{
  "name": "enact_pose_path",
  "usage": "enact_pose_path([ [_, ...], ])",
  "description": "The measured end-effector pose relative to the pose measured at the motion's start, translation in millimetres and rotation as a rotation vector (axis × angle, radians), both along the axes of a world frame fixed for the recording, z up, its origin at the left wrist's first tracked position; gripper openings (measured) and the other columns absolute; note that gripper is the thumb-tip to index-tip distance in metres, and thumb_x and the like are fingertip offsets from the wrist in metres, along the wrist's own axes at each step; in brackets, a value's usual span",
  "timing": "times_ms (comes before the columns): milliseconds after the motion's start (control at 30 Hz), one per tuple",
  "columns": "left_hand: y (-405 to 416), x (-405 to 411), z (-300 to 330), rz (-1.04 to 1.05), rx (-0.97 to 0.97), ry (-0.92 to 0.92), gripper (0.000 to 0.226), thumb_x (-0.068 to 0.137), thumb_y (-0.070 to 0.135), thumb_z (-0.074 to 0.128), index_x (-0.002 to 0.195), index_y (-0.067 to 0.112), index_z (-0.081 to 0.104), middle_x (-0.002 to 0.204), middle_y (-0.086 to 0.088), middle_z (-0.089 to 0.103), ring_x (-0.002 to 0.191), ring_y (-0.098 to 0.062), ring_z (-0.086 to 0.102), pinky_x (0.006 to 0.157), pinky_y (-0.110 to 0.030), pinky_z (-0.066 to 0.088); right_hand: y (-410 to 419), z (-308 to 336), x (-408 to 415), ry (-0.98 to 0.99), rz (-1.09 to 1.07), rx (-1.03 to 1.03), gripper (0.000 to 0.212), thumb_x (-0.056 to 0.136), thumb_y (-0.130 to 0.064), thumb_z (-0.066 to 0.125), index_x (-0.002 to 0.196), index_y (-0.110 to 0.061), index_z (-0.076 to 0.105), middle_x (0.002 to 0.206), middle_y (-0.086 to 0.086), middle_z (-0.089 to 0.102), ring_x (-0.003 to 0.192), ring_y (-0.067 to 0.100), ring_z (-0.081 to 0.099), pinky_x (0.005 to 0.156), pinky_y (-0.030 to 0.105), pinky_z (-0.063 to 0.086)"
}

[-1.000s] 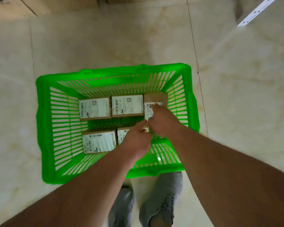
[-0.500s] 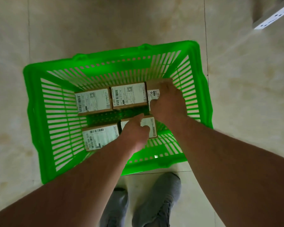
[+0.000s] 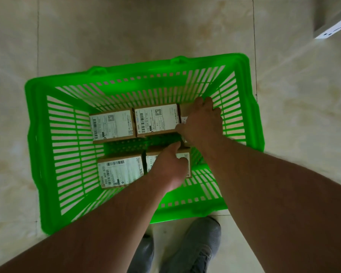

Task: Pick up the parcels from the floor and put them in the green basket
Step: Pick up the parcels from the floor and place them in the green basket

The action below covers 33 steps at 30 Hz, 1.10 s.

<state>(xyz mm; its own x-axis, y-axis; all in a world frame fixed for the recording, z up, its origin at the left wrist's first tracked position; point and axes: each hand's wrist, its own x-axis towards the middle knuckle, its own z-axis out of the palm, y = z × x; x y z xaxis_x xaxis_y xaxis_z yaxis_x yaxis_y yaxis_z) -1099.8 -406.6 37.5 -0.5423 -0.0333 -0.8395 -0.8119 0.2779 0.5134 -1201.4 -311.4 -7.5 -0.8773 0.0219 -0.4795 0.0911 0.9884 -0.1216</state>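
Note:
The green basket [image 3: 37,134] stands on the floor below me with several labelled cardboard parcels lying flat inside. Two lie in the back row, a left one [image 3: 112,126] and a middle one [image 3: 158,119]. My right hand [image 3: 202,121] covers a third parcel [image 3: 183,111] in the back right corner, fingers over its far edge and thumb at its near side. In the front row a parcel [image 3: 120,171] lies at the left. My left hand [image 3: 169,168] lies on the front right parcel [image 3: 186,160], fingers curled over it and thumb pointing away.
Pale marble floor tiles surround the basket. My two grey shoes [image 3: 187,247] stand just behind its near rim. A white perforated metal rail [image 3: 333,28] lies at the top right.
My right hand has gone deeper with its parcel into the back right corner of the basket. My left hand has stayed on the front right parcel.

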Motion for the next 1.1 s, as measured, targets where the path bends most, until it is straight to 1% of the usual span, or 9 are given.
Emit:
enact_pose_path([
  [133,-2.1,1.4,8.5,-0.005,-0.016,-0.012,0.058,0.102,0.017,0.048,0.157,0.031,0.033,0.115,0.012,0.06,0.057,-0.007,0.062,0.034,-0.014,0.038,18.2,-3.0,-3.2,-0.2,0.069,-0.152,0.088,0.094,-0.029,0.059,0.158,-0.003,0.004,0.167,0.021,-0.003,0.152,0.039,0.011,0.124,0.042,0.017],
  [200,-0.8,6.3,13.4,-0.036,-0.02,-0.017,0.057,0.103,0.017,0.048,0.156,0.031,0.034,0.125,0.007,0.062,0.052,0.0,0.062,0.034,-0.014,0.038,23.5,9.1,11.4,-0.117,0.026,-0.247,0.084,0.096,-0.025,0.056,0.158,-0.002,0.004,0.167,0.023,-0.004,0.153,0.04,0.006,0.125,0.045,0.014],
  [300,-1.5,19.1,24.8,-0.147,-0.051,-0.017,0.058,0.103,0.024,0.05,0.158,0.031,0.031,0.159,-0.002,0.041,0.06,0.01,0.061,0.041,-0.009,0.044,26.4,32.5,51.1,-0.011,0.005,-0.29,0.075,0.095,-0.023,0.053,0.155,0.003,0.016,0.164,0.029,0.012,0.151,0.043,0.014,0.124,0.047,0.017],
  [400,-2.6,36.8,40.8,-0.304,-0.045,0.018,0.053,0.103,0.033,0.052,0.155,0.031,0.039,0.16,-0.001,0.041,0.096,0.001,0.065,0.073,0.002,0.039,37.3,48.4,93.4,-0.088,-0.031,-0.315,0.059,0.092,-0.022,0.053,0.145,0.001,0.038,0.148,0.025,0.042,0.137,0.038,0.041,0.115,0.042,0.035],
  [533,-6.6,62.6,54.8,-0.512,-0.052,0.031,0.048,0.103,0.039,0.047,0.15,0.028,0.048,0.159,0.0,0.044,0.143,-0.019,0.043,0.102,-0.016,0.024,45.5,61.0,131.4,-0.194,-0.197,-0.338,0.031,0.092,-0.018,0.053,0.119,-0.004,0.052,0.115,0.018,0.059,0.105,0.033,0.059,0.087,0.036,0.048],
  [733,-11.5,77.3,74.0,-0.521,-0.158,0.069,0.048,0.102,0.037,0.046,0.148,0.024,0.051,0.155,-0.001,0.049,0.143,-0.018,0.043,0.114,-0.024,0.028,27.1,112.3,150.5,-0.095,-0.43,-0.527,0.03,0.097,-0.022,0.052,0.127,-0.016,0.055,0.119,0.008,0.065,0.104,0.025,0.061,0.08,0.026,0.042],
  [833,-6.9,86.9,99.6,-0.502,-0.188,0.087,0.048,0.102,0.034,0.05,0.147,0.019,0.052,0.156,-0.003,0.048,0.144,-0.018,0.042,0.117,-0.025,0.025,30.1,165.3,173.6,-0.015,-0.58,-0.606,0.039,0.099,-0.032,0.051,0.138,-0.026,0.054,0.124,-0.008,0.061,0.114,0.012,0.057,0.089,0.022,0.037],
  [933,8.5,100.2,129.5,-0.543,-0.198,0.103,0.046,0.102,0.031,0.051,0.146,0.016,0.053,0.153,-0.005,0.051,0.142,-0.018,0.045,0.117,-0.025,0.027,49.7,212.7,218.7,-0.088,-0.768,-0.637,0.037,0.098,-0.031,0.054,0.135,-0.027,0.059,0.128,-0.007,0.065,0.113,0.011,0.061,0.094,0.027,0.044],
  [1100,52.2,129.8,178.2,-0.582,-0.1,0.053,0.047,0.099,0.031,0.052,0.145,0.021,0.051,0.144,-0.003,0.057,0.131,-0.022,0.055,0.103,-0.032,0.047,97.5,259.3,309.1,-0.163,-1.08,-0.595,0.026,0.096,-0.03,0.059,0.12,-0.024,0.068,0.104,-0.011,0.072,0.097,0.001,0.066,0.084,0.016,0.045],
])
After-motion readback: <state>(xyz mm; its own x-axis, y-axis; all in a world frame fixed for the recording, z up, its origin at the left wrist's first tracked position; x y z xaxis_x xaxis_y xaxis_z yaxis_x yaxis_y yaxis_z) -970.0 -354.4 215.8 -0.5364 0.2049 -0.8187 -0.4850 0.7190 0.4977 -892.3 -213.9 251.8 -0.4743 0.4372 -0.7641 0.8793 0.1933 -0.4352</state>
